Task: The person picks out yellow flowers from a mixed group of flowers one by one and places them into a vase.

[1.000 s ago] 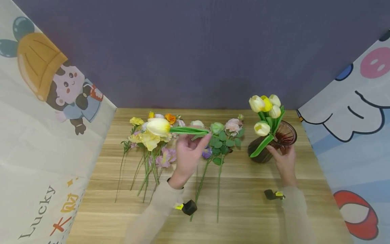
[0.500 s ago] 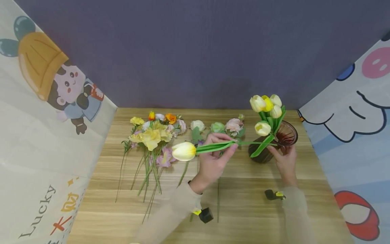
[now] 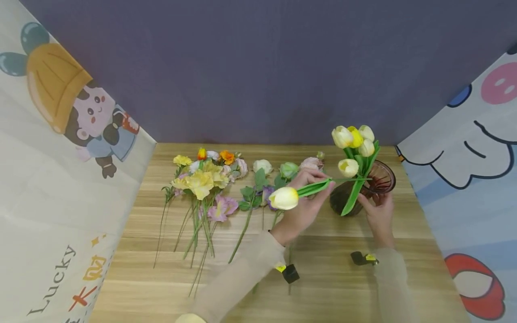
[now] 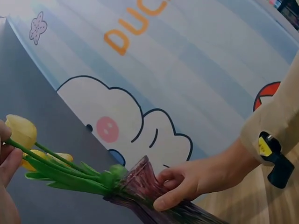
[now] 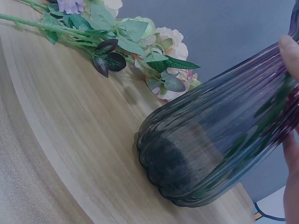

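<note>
Feeding loose tulip (image 3: 284, 198) toward vase (image 5: 205, 144) looks like step in hand. Left hand (image 3: 304, 206) pinches its stem between thumb and fingers, bloom pointing to left edge of table (image 3: 323, 289); stem end reaches vase mouth, whether inside unclear. Right hand (image 3: 379, 213) curled round vase neck, near table's far right corner. Five tulips (image 3: 355, 137) already stand in mouth. Next move likely calls for turning bloom upright, sliding stem down past others, vase held steady. Other flowers (image 3: 200, 184) lie between vase and left edge.

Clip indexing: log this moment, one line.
left hand: pinches cream-yellow tulip by stem; right hand: holds purple ribbed glass vase; cream-yellow tulip bunch: in vase; mixed loose flowers: on wood-grain table
</note>
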The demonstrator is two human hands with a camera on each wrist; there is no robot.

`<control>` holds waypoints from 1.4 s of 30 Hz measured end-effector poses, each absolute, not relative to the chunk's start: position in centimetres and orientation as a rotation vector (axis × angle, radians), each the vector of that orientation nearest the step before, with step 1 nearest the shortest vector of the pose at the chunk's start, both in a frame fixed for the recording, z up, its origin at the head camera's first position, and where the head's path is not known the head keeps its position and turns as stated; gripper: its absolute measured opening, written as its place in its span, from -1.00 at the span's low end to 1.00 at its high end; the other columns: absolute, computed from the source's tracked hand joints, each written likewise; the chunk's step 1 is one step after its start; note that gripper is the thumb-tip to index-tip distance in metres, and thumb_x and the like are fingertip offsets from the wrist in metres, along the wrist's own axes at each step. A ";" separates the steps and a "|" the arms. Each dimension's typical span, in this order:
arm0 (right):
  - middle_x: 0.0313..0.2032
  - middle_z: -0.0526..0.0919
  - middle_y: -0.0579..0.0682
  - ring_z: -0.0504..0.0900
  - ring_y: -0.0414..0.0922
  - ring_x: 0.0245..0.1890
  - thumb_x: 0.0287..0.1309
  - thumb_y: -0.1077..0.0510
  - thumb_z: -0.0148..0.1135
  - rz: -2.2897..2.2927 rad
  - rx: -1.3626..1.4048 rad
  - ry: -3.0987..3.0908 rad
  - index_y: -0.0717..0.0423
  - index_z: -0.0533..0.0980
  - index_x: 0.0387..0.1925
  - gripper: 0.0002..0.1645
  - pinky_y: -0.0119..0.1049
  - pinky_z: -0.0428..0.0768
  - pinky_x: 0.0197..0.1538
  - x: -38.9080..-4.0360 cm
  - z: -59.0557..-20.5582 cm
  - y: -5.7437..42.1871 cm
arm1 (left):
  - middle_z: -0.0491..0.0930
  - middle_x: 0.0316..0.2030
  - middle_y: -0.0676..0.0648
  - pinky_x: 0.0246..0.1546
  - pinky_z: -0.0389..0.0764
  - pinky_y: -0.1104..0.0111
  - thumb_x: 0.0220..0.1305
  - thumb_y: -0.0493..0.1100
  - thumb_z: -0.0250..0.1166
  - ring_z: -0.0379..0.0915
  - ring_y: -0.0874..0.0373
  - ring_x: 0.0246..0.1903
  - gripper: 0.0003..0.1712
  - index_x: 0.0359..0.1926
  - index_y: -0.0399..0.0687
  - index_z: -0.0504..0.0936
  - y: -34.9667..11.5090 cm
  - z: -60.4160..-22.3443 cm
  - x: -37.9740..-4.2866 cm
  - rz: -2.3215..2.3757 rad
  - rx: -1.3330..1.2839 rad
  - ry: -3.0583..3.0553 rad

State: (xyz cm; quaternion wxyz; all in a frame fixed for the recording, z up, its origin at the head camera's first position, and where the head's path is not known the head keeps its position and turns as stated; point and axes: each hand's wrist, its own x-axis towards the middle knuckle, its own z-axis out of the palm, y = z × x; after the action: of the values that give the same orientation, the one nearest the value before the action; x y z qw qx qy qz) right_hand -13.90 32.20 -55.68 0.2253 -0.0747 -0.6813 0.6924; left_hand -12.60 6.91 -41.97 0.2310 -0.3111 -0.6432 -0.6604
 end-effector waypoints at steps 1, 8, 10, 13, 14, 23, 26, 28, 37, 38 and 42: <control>0.12 0.61 -0.20 0.52 -0.26 0.17 0.10 0.61 0.34 1.902 -0.202 -1.878 0.10 0.40 0.34 -0.19 -0.56 0.47 0.21 -13.9 -55.7 32.2 | 0.62 -0.17 -0.31 0.10 0.66 0.28 0.27 -0.48 0.37 0.59 -0.10 -0.06 -0.80 -0.32 -0.27 0.49 7.1 -41.9 -13.0 -1.787 -0.859 -1.761; 0.14 0.59 -0.21 0.53 -0.27 0.18 0.07 0.66 0.30 1.854 -0.166 -1.889 0.15 0.37 0.37 -0.15 -0.56 0.48 0.23 -14.1 -55.7 32.2 | 0.69 -0.20 -0.22 0.17 0.59 0.40 0.28 -0.37 0.43 0.62 -0.01 -0.11 -0.86 -0.34 -0.25 0.59 8.2 -41.1 -14.6 -1.657 -0.781 -1.860; 0.15 0.59 -0.20 0.53 -0.27 0.20 0.07 0.65 0.32 1.879 -0.173 -1.884 0.13 0.37 0.37 -0.14 -0.57 0.47 0.25 -14.1 -55.7 32.2 | 0.72 -0.19 -0.19 0.24 0.53 0.39 0.28 -0.31 0.44 0.64 0.02 -0.11 -0.87 -0.32 -0.23 0.63 8.6 -41.0 -14.8 -1.605 -0.741 -1.932; 0.14 0.60 -0.20 0.53 -0.29 0.17 0.07 0.62 0.35 1.908 -0.187 -1.877 0.08 0.38 0.37 -0.13 -0.58 0.47 0.23 -14.0 -55.7 32.2 | 0.76 -0.20 -0.14 0.35 0.42 0.33 0.26 -0.26 0.48 0.65 0.05 -0.13 -0.87 -0.26 -0.21 0.69 9.1 -40.9 -15.1 -1.566 -0.718 -1.996; 0.12 0.60 -0.21 0.54 -0.29 0.12 0.07 0.61 0.36 1.912 -0.188 -1.875 0.07 0.38 0.37 -0.14 -0.58 0.48 0.19 -14.0 -55.7 32.2 | 0.77 -0.21 -0.14 0.33 0.44 0.34 0.25 -0.26 0.48 0.67 0.07 -0.14 -0.87 -0.25 -0.23 0.71 9.3 -40.9 -15.2 -1.591 -0.723 -1.995; 0.17 0.57 -0.18 0.55 -0.30 0.14 0.08 0.58 0.38 1.834 -0.119 -1.918 0.10 0.36 0.41 -0.12 -0.58 0.51 0.18 -14.1 -56.0 32.3 | 0.77 -0.07 -0.18 -0.06 0.65 0.61 0.47 -0.19 0.31 0.74 0.24 -0.08 -0.74 0.05 -0.26 0.71 11.0 -41.6 -15.0 -1.989 -0.696 -2.157; 0.19 0.56 -0.18 0.54 -0.29 0.18 0.09 0.55 0.40 1.804 -0.136 -1.951 0.08 0.35 0.41 -0.12 -0.59 0.51 0.19 -14.0 -55.8 32.3 | 0.78 -0.08 -0.11 -0.09 0.61 0.67 0.49 -0.13 0.29 0.72 0.32 -0.11 -0.73 0.04 -0.19 0.74 11.5 -41.8 -15.2 -1.894 -0.673 -2.262; 0.18 0.56 -0.18 0.54 -0.28 0.15 0.11 0.54 0.40 1.806 -0.146 -1.954 0.07 0.35 0.41 -0.13 -0.58 0.51 0.15 -13.9 -55.7 32.2 | 0.78 -0.09 -0.10 -0.11 0.60 0.71 0.48 -0.13 0.30 0.72 0.35 -0.13 -0.75 0.01 -0.18 0.75 12.0 -41.9 -15.5 -1.833 -0.689 -2.298; 0.22 0.52 -0.23 0.48 -0.29 0.24 0.15 0.49 0.40 1.730 -0.190 -2.051 0.04 0.31 0.45 -0.12 -0.59 0.48 0.22 -13.9 -55.7 32.4 | 0.74 -0.03 -0.10 -0.15 0.54 0.77 0.44 -0.16 0.34 0.70 0.34 -0.15 -0.71 0.09 -0.19 0.71 12.8 -43.4 -16.1 -1.702 -0.872 -2.490; 0.23 0.51 -0.23 0.48 -0.29 0.25 0.15 0.48 0.41 1.732 -0.194 -2.053 0.03 0.31 0.45 -0.11 -0.59 0.47 0.25 -13.9 -55.7 32.4 | 0.73 -0.01 -0.10 -0.13 0.54 0.77 0.45 -0.16 0.34 0.69 0.35 -0.13 -0.67 0.14 -0.19 0.69 12.6 -43.9 -16.0 -1.708 -0.886 -2.508; 0.22 0.54 -0.21 0.49 -0.28 0.24 0.13 0.50 0.42 1.811 -0.201 -1.989 0.04 0.33 0.44 -0.11 -0.58 0.47 0.25 -14.0 -55.8 32.5 | 0.69 0.08 -0.13 -0.06 0.55 0.73 0.48 -0.17 0.30 0.63 0.37 -0.09 -0.60 0.26 -0.19 0.62 11.5 -45.6 -15.5 -1.827 -0.865 -2.513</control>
State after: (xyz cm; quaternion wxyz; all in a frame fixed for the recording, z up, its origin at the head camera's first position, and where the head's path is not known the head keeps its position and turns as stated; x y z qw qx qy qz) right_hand -14.00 32.48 -55.79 0.2201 -0.0726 -0.7193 0.6549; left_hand -15.46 11.54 -45.62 -0.0416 -0.2679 -0.7786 -0.5659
